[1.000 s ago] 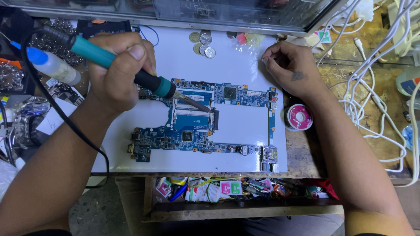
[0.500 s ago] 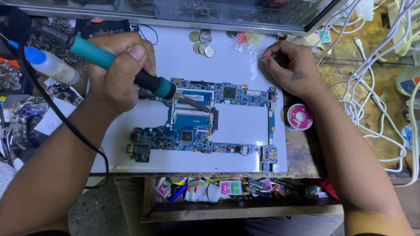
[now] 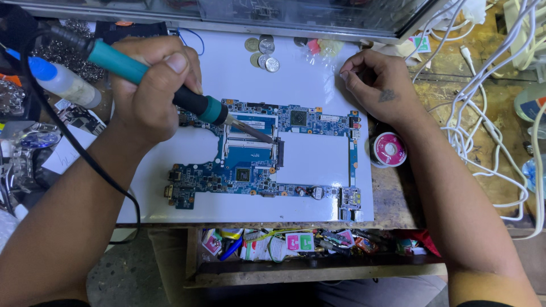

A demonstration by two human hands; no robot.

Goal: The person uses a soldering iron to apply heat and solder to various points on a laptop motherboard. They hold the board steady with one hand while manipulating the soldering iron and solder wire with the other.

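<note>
Nothing moved: left hand [image 3: 149, 94] aims soldering iron [image 3: 170, 91] down-right at circuit board [image 3: 256, 159].

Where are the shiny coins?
In the head view the coins lie in a small cluster at the far edge of the white mat, above the blue circuit board, between the two hands.

One head-worn camera looks steeply down, close over the worktop [image 3: 318, 68]; the circuit board [image 3: 267, 153] fills mid-frame, both forearms entering from the lower corners.
</note>
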